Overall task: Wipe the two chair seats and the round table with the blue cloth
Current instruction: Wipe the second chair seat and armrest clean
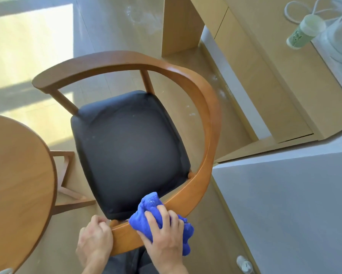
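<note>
Blue cloth (146,212) bunched under gripping right hand (164,232) on chair armrest (186,196), left hand (95,240) clasping armrest end

Round table (17,175) cut off left; other chair perhaps hidden.

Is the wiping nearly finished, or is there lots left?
Nothing looks finished yet. The right hand holds the blue cloth on the chair's wooden rail, while the left hand grips the rail's end. The black seat shows pale specks, so it seems unwiped. The round table and a second chair, out of view, remain.
</note>
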Demonstrator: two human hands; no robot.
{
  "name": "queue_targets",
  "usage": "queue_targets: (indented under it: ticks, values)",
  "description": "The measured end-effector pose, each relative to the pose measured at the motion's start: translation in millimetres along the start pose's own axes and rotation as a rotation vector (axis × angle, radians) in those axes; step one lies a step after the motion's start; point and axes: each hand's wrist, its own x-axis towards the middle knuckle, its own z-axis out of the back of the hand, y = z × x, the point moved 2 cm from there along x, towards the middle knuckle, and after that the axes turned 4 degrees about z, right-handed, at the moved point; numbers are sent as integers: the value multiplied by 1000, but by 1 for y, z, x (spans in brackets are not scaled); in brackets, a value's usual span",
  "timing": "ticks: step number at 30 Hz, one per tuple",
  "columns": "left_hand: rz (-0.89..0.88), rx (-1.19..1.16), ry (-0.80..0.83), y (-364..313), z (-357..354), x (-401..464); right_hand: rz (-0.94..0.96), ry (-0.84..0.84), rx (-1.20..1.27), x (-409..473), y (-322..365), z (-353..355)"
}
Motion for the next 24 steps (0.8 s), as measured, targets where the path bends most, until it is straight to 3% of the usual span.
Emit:
queue_targets:
  ticks: [3, 8, 19, 24]
  values:
    - [16, 10, -6, -1, 1, -1, 86, -20, 15, 5, -17, -3]
    - [46, 49, -20, -2, 1, -1, 54, -33, -6, 25, -53, 6]
    - [17, 74, -30, -9, -3, 6, -502, -159, -8, 112, -133, 33]
    - [-145, 75, -72, -3, -2, 7, -560, -267, 33, 156, -146, 43]
